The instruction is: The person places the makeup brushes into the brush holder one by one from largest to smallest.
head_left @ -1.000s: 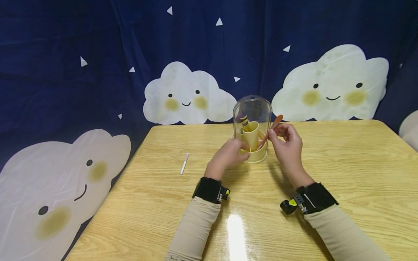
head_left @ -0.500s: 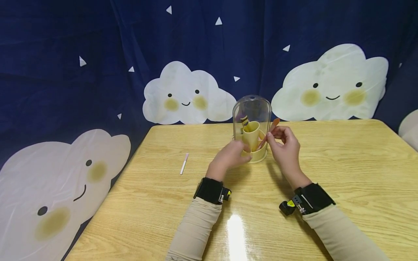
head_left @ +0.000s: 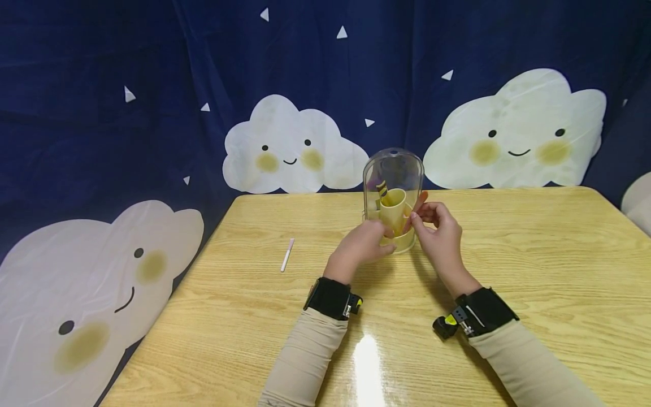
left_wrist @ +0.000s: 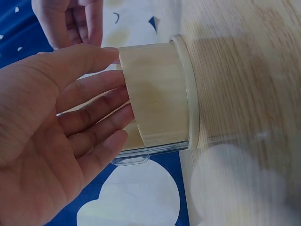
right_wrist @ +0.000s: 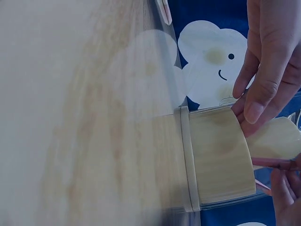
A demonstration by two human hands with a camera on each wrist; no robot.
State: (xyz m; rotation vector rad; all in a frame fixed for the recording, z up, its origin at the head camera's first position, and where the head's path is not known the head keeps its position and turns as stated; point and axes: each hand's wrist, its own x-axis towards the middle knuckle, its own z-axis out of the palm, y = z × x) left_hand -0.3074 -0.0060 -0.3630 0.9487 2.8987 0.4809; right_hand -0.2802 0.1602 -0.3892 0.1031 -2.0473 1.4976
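A cream holder (head_left: 405, 243) with a clear domed back (head_left: 394, 167) stands upright on the table. Its middle has a round cup (head_left: 392, 218) with a dark-and-yellow striped thing (head_left: 383, 191) leaning in it. My left hand (head_left: 362, 240) is at the holder's near left; in the left wrist view the fingers (left_wrist: 96, 115) lie extended, slightly bent, tips at the rim. My right hand (head_left: 439, 234) pinches a thin reddish stick with a flat rounded end (head_left: 421, 199), slanted over the holder's right side. Its lower part (right_wrist: 270, 162) shows in the right wrist view, reaching behind the rim.
A slim white-and-pink pen-like stick (head_left: 287, 255) lies on the wooden table (head_left: 244, 333), left of the holder. Behind the table's far edge hangs a dark blue curtain (head_left: 315, 62) with smiling clouds (head_left: 292, 150).
The right hand has moved down and a little left, lowering the reddish stick further into the holder. The left hand has shifted slightly right along the rim.
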